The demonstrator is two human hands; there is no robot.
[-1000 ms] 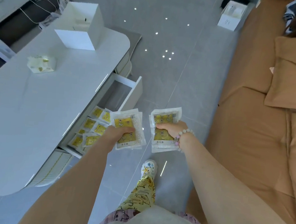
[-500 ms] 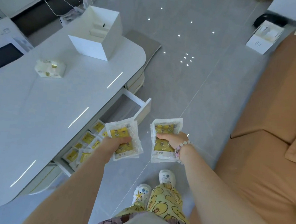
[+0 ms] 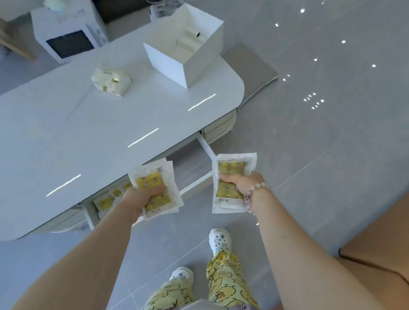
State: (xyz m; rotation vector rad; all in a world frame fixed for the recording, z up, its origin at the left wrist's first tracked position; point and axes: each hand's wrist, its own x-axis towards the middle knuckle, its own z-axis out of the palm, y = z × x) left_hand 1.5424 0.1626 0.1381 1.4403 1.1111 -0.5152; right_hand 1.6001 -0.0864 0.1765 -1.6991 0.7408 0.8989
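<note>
Both stacks of packets look light, floppy, slick: left hand [image 3: 142, 196] grips left stack [image 3: 156, 187] mid-body, right hand [image 3: 241, 186] clamps right stack [image 3: 230, 182] likewise.

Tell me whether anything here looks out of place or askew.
The drawer stands pulled out from the table, with loose packets inside. The left hand grips a fanned stack; the right hand grips a squarer stack. Nothing looks spilled or damaged.

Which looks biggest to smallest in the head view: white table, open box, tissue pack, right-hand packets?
1. white table
2. open box
3. right-hand packets
4. tissue pack
The last two are unsure: the packets are nearer the camera.
</note>
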